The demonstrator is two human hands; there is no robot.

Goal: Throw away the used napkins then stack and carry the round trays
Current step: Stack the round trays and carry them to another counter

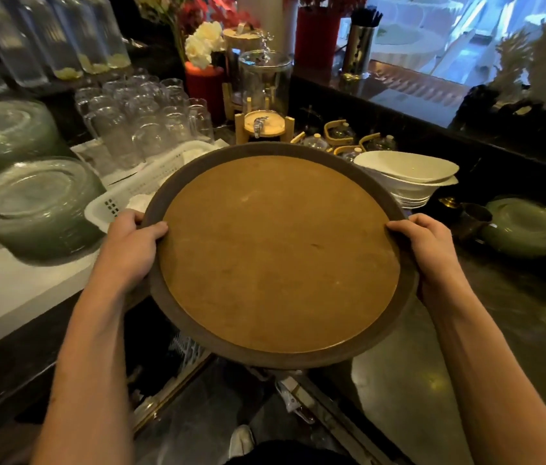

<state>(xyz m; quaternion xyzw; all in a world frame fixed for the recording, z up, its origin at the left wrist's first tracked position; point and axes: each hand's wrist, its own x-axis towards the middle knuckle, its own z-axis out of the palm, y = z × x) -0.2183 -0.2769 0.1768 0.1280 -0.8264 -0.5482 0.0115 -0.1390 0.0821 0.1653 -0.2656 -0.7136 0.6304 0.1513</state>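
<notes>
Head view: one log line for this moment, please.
phase: carry | left hand: gripping round tray rim | right hand: gripping opposite rim | tray top: bare, no napkins | tray: held above floor, before counter

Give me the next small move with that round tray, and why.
Probably carry it away level. The left hand and right hand already grip opposite rims of the round tray, its top is bare with no napkins showing, and it is held clear of the counter.

2 bare forearms extended forward, left hand (132, 243) and right hand (427, 250) gripping opposite rims, thumbs on top
</notes>
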